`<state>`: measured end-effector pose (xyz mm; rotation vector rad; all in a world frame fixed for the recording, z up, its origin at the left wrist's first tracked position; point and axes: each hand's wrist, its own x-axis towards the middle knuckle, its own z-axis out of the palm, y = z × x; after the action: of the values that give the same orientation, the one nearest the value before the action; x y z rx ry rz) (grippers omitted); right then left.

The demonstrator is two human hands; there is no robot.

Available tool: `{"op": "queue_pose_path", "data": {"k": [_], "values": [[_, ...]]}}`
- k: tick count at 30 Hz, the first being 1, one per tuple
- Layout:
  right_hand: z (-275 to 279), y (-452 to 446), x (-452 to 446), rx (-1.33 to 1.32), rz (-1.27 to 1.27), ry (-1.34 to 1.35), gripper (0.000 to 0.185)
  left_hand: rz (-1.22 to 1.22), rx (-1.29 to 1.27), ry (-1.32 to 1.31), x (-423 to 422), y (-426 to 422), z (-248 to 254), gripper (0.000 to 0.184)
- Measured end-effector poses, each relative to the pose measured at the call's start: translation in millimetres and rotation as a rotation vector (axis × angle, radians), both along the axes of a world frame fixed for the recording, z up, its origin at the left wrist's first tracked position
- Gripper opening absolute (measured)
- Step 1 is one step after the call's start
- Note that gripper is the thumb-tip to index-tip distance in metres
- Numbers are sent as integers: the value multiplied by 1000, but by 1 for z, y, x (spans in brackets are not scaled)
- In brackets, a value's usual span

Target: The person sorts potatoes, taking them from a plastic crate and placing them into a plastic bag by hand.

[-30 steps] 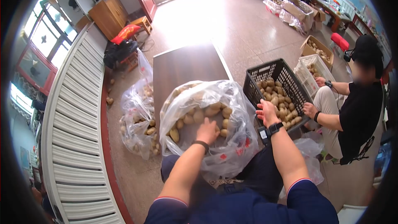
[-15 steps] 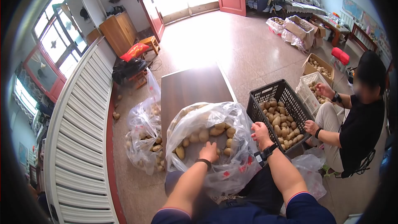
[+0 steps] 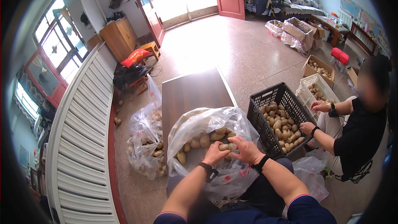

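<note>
A potato [image 3: 225, 147] is between my two hands, above the near side of a clear plastic bag [image 3: 190, 120]. My left hand [image 3: 215, 153] grips its left end. My right hand [image 3: 246, 151] is curved around the right end, thumb below and fingers above; its exact contact is partly hidden. Several potatoes [image 3: 204, 140] lie inside the opened bag, along its far side, on the brown tabletop [image 3: 195, 89]. To the right of my right hand stands a black plastic crate [image 3: 256, 121] filled with potatoes.
On the right sits a person [image 3: 356, 128] with hands near the black crate and a white crate [image 3: 304, 89] of potatoes. A cardboard box [image 3: 307, 67] of potatoes is behind. Another potato-filled plastic bag [image 3: 141, 120] stands left of the table, near the white radiator [image 3: 78, 141].
My left hand has risen from the bag's bottom with a potato. My right hand has come left from the crate's edge to meet it. The seated person's far hand has moved down and left.
</note>
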<state>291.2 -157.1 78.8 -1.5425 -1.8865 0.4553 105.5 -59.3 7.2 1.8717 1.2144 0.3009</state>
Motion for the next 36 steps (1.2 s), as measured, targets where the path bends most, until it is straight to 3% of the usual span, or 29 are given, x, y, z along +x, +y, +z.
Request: {"op": "queue_pose_path", "data": {"k": [1, 6, 8, 12, 14, 16, 18, 20, 24, 27, 28, 30, 32, 36], "values": [[-4, 0, -2, -68, 36, -58, 62, -19, -43, -64, 2, -1, 4, 67], [-15, 0, -11, -42, 129, -107, 57, -46, -155, -177, 8, -13, 18, 69], [-19, 0, -12, -51, 134, -110, 56, -76, -266, -347, 9, -17, 22, 73], [-28, 2, -11, -98, 64, -25, 53, -115, -194, -379, 8, -19, 25, 76], [-24, 4, -9, -86, 38, 39, 54, -81, -318, -437, 7, -19, 38, 75], [-20, 7, -5, 23, 9, 149, 51, -98, -264, -498, 7, -14, 26, 64], [-17, 9, 1, 19, -13, 181, 52, 20, -487, -642, 5, -9, 20, 53], [-12, 9, 6, 89, -83, 214, 52, 122, -510, -620, 7, -10, 22, 38], [-1, 8, 19, 109, -199, 354, 53, 88, -265, -434, 2, -7, -3, 29], [-12, 16, 37, 135, -341, 478, 52, -109, 265, -250, -8, 2, -52, 26], [-17, 19, 44, 146, -386, 527, 52, -158, 418, -193, -6, -2, -41, 26], [-25, 24, 55, 235, -456, 720, 49, -193, 430, -111, -4, -11, -27, 27], [-11, 19, 66, -4, -580, 1102, 46, -193, 365, -52, -3, -20, -15, 25], [-28, 19, 105, -89, -821, 1433, 43, -260, 366, 92, -1, -30, -4, 31]]}}
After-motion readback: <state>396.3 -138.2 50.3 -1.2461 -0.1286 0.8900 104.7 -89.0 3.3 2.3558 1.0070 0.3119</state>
